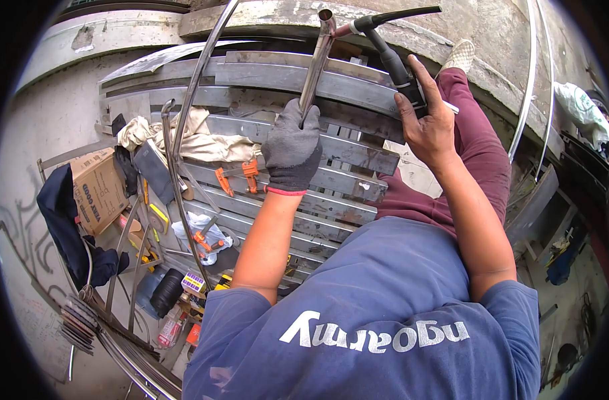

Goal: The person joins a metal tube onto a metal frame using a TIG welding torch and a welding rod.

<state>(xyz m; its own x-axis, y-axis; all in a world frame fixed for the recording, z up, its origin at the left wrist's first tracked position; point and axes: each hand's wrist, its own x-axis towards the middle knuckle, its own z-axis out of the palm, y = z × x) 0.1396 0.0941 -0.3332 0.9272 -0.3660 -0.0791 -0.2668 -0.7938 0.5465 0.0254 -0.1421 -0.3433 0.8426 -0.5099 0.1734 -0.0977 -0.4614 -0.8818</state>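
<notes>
My left hand (291,150), in a dark grey glove with a red cuff, is closed around the lower end of a shiny metal tube (316,67). The tube slants up and away, its open round end at the top. In my bare right hand (430,130) is a black TIG welding torch (388,57), the index finger stretched along its handle and the thumb against its side. The torch's pinkish cup (344,31) points left, right at the tube near its top end. A short white stick shows behind my right fingers.
Under my hands lies a slatted metal bench (344,180). Orange clamps (241,177), a beige cloth (198,137) and a long bent tube (184,127) are on the left. Beyond them stand a cardboard box (98,190) and scattered tools. My leg (474,140) extends along the right.
</notes>
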